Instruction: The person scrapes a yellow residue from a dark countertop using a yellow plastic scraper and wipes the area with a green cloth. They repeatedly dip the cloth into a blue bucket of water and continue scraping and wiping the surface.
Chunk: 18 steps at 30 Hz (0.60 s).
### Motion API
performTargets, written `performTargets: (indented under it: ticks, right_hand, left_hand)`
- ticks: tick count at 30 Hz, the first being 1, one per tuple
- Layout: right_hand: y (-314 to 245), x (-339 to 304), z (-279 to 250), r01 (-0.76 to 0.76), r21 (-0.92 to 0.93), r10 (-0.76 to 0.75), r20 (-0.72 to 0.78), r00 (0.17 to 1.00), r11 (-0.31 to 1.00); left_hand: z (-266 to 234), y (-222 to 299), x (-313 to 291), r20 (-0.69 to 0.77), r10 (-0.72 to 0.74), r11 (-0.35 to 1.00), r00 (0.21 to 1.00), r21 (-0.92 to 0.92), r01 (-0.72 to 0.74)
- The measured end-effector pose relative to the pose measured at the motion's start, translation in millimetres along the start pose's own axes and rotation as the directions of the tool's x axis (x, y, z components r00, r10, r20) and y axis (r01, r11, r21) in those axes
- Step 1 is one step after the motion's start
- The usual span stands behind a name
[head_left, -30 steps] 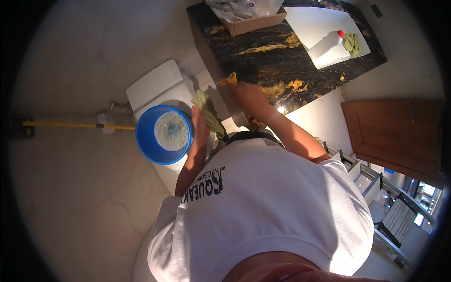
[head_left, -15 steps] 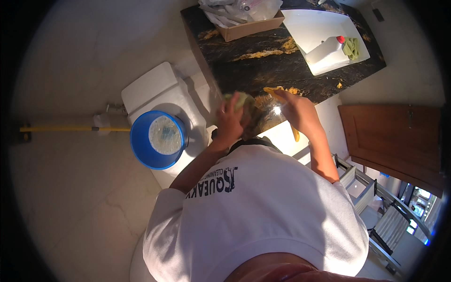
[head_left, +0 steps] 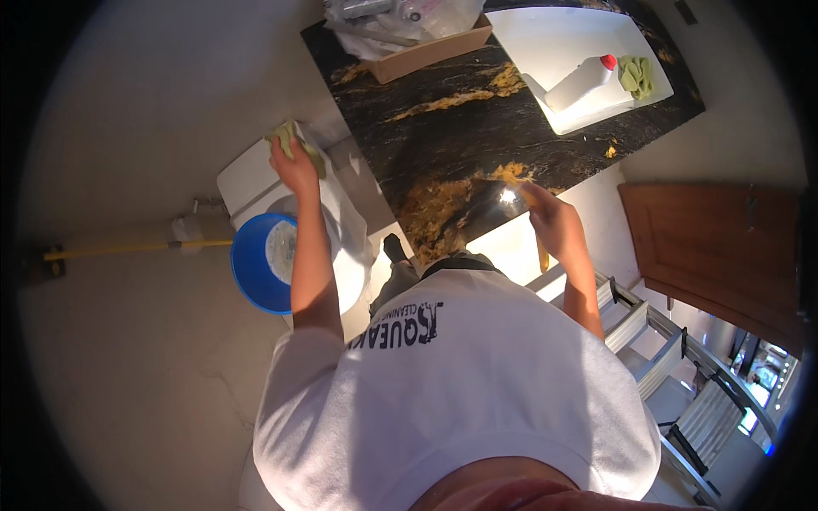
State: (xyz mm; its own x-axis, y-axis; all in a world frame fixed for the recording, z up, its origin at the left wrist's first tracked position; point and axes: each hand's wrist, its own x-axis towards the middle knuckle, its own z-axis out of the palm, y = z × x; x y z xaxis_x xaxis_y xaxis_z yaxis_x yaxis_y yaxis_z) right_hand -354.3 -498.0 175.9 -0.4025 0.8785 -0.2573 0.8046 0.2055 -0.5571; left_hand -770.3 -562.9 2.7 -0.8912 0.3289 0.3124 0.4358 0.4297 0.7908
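Note:
My left hand (head_left: 296, 170) grips a green cloth (head_left: 281, 134) and presses it against the far end of the white toilet tank (head_left: 249, 177). A blue bucket (head_left: 256, 271) with whitish, sudsy liquid stands on the toilet, partly hidden under my left forearm. Over the near edge of the dark stone countertop (head_left: 443, 136), my right hand (head_left: 558, 226) is closed round a slim yellow object (head_left: 544, 255). Parts of it show above and below the fingers, but its kind is unclear.
On the countertop stands a cardboard box (head_left: 434, 53) of plastic-wrapped items. A white basin (head_left: 532, 51) holds a white red-capped bottle (head_left: 581, 83) and another green cloth (head_left: 636, 77). A metal ladder (head_left: 682, 375) and wooden door (head_left: 707, 247) are at right; a yellow pole (head_left: 128, 249) is at left.
My left hand has carried the green cloth from the countertop's near edge leftward and away, onto the toilet tank. My right hand has shifted slightly nearer, still closed on the yellow object.

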Motion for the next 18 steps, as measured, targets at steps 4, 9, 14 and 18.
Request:
performTargets:
  ticks: [4, 9, 14, 18]
  right_hand:
    - [25, 17, -17, -0.032, 0.02, 0.034, -0.085, 0.996, 0.999]
    - [36, 40, -39, 0.014, 0.217, 0.025, -0.173, 0.985, 0.976]
    - [56, 42, -58, -0.056, 0.221, 0.105, -0.218, 0.97, 0.974]
    - [77, 36, -60, -0.106, 0.199, 0.151, -0.227, 0.962, 0.974]
  left_hand:
    - [-34, 73, -100, 0.393, 0.416, 0.904, 0.82, -0.081, -0.42]
    - [17, 164, -202, 0.744, 0.66, 0.528, 0.104, -0.36, -0.769]
    - [135, 225, -202, 0.773, 0.632, 0.339, 0.055, -0.212, -0.917]
    - [212, 265, -173, 0.742, 0.545, 0.622, 0.39, -0.046, -0.782]
